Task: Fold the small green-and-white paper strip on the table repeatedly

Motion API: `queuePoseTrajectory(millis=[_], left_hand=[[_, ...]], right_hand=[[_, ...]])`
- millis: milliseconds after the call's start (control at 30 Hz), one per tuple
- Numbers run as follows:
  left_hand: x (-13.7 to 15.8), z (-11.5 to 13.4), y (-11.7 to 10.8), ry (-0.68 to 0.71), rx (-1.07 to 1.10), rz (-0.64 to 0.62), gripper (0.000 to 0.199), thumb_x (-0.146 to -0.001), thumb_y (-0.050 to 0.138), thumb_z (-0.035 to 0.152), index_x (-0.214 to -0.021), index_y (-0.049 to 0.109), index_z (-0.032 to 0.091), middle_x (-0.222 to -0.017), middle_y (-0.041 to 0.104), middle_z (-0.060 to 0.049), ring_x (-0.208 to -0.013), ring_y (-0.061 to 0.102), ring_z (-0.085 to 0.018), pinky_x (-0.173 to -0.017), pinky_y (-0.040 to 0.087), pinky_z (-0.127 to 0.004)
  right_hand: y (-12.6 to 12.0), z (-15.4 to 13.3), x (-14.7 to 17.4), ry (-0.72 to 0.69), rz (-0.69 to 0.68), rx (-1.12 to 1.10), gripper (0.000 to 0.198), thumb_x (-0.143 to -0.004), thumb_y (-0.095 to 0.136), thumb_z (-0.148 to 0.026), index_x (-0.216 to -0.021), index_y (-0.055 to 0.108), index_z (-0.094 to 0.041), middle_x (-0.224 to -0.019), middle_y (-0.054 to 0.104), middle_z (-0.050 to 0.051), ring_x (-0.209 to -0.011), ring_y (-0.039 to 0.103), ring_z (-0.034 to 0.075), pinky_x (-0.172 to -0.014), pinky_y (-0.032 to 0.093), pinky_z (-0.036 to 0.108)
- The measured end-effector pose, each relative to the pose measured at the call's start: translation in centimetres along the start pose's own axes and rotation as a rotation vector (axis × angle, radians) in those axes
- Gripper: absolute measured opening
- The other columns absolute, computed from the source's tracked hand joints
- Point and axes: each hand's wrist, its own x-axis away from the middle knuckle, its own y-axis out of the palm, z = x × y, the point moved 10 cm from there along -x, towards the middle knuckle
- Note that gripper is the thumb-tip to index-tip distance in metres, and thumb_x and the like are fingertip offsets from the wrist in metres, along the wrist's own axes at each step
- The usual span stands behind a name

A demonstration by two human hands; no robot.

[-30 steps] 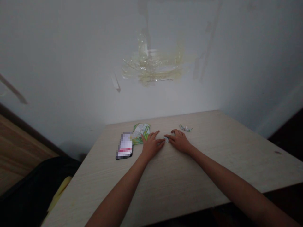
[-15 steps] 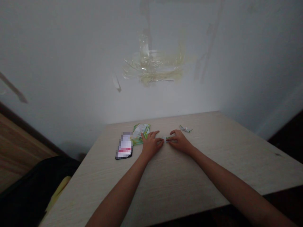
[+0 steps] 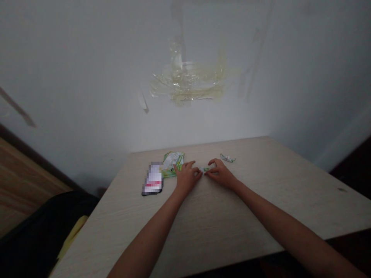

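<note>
Between my two hands, low over the table, is a small white-and-green wrapper [image 3: 204, 169], possibly a candy wrapper; its contents cannot be made out. My left hand [image 3: 188, 175] pinches its left end between thumb and forefinger, the other fingers spread. At the right end, my right hand [image 3: 220, 172] pinches it with thumb and fingertips. A green-and-white printed packet [image 3: 173, 162] lies flat just left of my left hand, partly behind its fingers. Beyond my right hand rests another small white-and-green wrapper [image 3: 228, 158], long and narrow.
A phone [image 3: 153, 179] with a blurred-out screen lies left of the packet. The pale wooden table [image 3: 232, 227] meets a wall [image 3: 116, 77] with peeling clear tape [image 3: 191, 83]. Dark cloth and something yellow [image 3: 72, 233] are at the table's left side.
My left hand has shifted very slightly right, closer to my right hand. Both still pinch the small wrapper, and a little more of its green shows.
</note>
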Motion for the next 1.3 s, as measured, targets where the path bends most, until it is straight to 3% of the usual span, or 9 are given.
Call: queuePoseTrajectory(millis=[467, 1133, 1300], left_hand=[[0.0, -0.3, 0.5, -0.024, 0.013, 0.013, 0.016, -0.085, 0.064, 0.047, -0.090, 0.073, 0.035, -0.139, 0.058, 0.001, -0.130, 0.046, -0.032, -0.107, 0.008, -0.081], [0.1, -0.4, 0.4, -0.039, 0.020, -0.001, 0.018, -0.087, 0.062, 0.046, -0.094, 0.074, 0.035, -0.138, 0.059, 0.000, -0.130, 0.045, -0.031, -0.110, 0.009, -0.077], [0.1, -0.4, 0.4, -0.056, 0.022, -0.030, 0.020, -0.088, 0.060, 0.048, -0.094, 0.074, 0.035, -0.139, 0.058, 0.000, -0.132, 0.044, -0.031, -0.111, 0.011, -0.074]], right_hand=[[0.0, 0.9, -0.1, 0.069, -0.015, -0.024, 0.013, -0.084, 0.070, -0.031, -0.078, 0.078, -0.023, -0.107, 0.061, 0.009, -0.105, 0.056, 0.022, -0.096, 0.045, 0.039], [0.1, -1.1, 0.0, -0.063, -0.058, -0.019, 0.014, -0.087, 0.068, -0.033, -0.083, 0.078, -0.024, -0.113, 0.062, 0.009, -0.112, 0.055, 0.023, -0.098, 0.044, 0.040], [0.2, -0.4, 0.0, -0.029, -0.030, 0.029, 0.014, -0.087, 0.067, -0.030, -0.084, 0.079, -0.024, -0.114, 0.061, 0.011, -0.110, 0.056, 0.023, -0.097, 0.046, 0.041]])
